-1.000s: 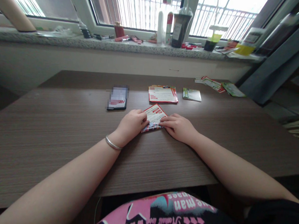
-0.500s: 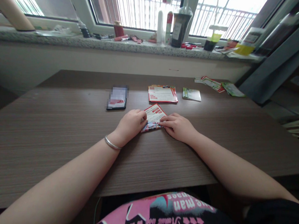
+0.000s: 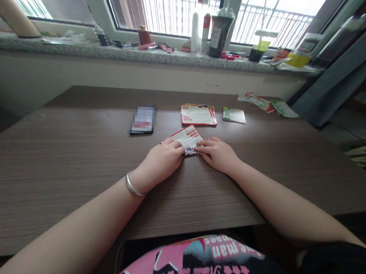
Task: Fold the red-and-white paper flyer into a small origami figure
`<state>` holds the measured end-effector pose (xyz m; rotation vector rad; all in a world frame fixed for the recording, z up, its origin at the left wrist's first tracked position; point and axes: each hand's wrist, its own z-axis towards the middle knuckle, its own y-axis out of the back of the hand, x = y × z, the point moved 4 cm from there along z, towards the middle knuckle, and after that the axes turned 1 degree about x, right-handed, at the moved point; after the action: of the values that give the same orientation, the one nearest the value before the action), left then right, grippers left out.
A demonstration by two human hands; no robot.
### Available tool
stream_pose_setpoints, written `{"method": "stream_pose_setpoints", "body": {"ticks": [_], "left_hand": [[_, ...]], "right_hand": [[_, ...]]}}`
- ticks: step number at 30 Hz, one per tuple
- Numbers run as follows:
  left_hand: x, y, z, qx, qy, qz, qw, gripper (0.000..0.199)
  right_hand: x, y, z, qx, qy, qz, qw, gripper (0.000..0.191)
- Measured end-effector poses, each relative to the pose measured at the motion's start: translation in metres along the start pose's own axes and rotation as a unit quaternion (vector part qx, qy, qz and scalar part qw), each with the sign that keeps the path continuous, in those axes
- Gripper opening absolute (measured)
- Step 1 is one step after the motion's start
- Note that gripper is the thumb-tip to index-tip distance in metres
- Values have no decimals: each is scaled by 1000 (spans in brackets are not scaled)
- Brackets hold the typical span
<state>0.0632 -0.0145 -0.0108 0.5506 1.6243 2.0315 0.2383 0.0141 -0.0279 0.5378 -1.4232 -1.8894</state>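
Observation:
A red-bordered printed paper sheet lies at a slant on the table between my hands. Along its near edge runs a narrow colourful strip, seemingly a folded-over part. My left hand, with a silver bangle at the wrist, covers the sheet's near left side, fingers curled down and pressed onto it. At the right end of the strip, my right hand grips the edge with its fingertips. The undersides of the fingers are hidden.
Beyond the sheet lie a stack of red-edged printed sheets and a small green and white stack. A phone lies to the left. Loose coloured papers are at the far right. Cups and bottles stand on the windowsill.
My left hand has slid right and a little nearer along the strip, uncovering the sheet's left corner. My right hand has stayed almost still.

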Motion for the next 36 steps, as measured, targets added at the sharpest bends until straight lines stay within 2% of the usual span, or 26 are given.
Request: {"method": "stream_pose_setpoints", "body": {"ticks": [6,11,20,26,31,36], "left_hand": [[-7,-2,-3,40,29,41,998,22],[-10,-2,-6,56,36,28,997,29],[0,-6,0,22,26,18,999,33],[-8,-6,1,5,11,56,998,36],[-12,-5,2,0,28,58,998,34],[-17,-8,5,-7,7,48,999,32]], "right_hand": [[-2,-1,-1,-6,-1,0,1000,28],[0,1,-3,2,-5,-1,1000,29],[-3,2,-2,-3,-13,-8,1000,30],[-3,4,-2,-1,-26,-1,1000,27],[-5,6,-2,1,-33,7,999,23],[-4,8,-3,-2,-28,-5,1000,24]]}}
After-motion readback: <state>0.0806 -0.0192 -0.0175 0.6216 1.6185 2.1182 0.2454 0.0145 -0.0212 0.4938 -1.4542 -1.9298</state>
